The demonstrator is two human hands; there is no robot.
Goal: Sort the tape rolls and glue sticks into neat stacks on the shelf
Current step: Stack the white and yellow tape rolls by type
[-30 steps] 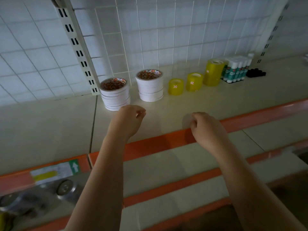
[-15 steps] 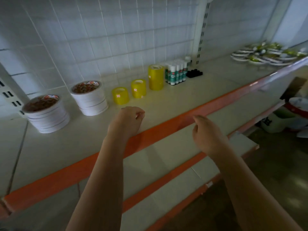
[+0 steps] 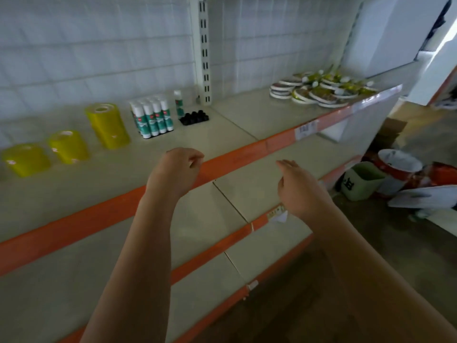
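Note:
On the top shelf stand yellow tape rolls: two short stacks and a tall stack. Right of them is a block of upright glue sticks, one lone glue stick and a cluster of small black pieces. Far right lies a loose heap of flat tape rolls. My left hand hovers over the shelf's front edge, fingers loosely curled, holding nothing. My right hand hangs empty above the lower shelf, fingers relaxed.
An orange rail edges the top shelf, with two more shelves below. A slotted upright stands against the white grid back wall. On the floor at right sit a green bin, a red and white bucket and cardboard.
My view has swung to the right: the white tape stacks have left the frame and the heap of flat rolls has come closer. Both hands stay empty, and my right hand's fingers have loosened.

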